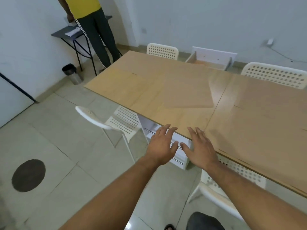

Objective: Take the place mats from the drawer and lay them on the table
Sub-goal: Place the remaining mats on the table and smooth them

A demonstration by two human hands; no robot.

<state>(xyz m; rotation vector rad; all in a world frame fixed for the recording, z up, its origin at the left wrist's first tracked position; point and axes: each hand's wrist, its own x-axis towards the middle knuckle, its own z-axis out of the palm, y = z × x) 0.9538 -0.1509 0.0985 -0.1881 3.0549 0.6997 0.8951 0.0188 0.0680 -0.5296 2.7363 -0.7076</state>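
Step 1, reach: left hand [160,143] and right hand [200,146] spread, empty, over drawer [180,156] handle [177,161] under table [182,90]. Next: grasp handle, pull. Mats unseen.

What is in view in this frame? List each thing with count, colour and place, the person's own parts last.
table: one, light wood top, centre to right.
near drawer: one, white with a metal bar handle, under the table's near edge, closed or nearly so.
far drawer: one, white front, pulled open on the table's far side.
chairs: four, white and perforated, two on the near side, two on the far side.
side table: one, dark, far left by the wall, papers on it.
bin: one, metal with a black liner, on the floor at left.
bystander: one, yellow top, dark trousers, at the side table.
floor cover: one, dark, round, lower left.
place mats: none visible.
hands: left hand and right hand, open, empty, over the near drawer's handle.
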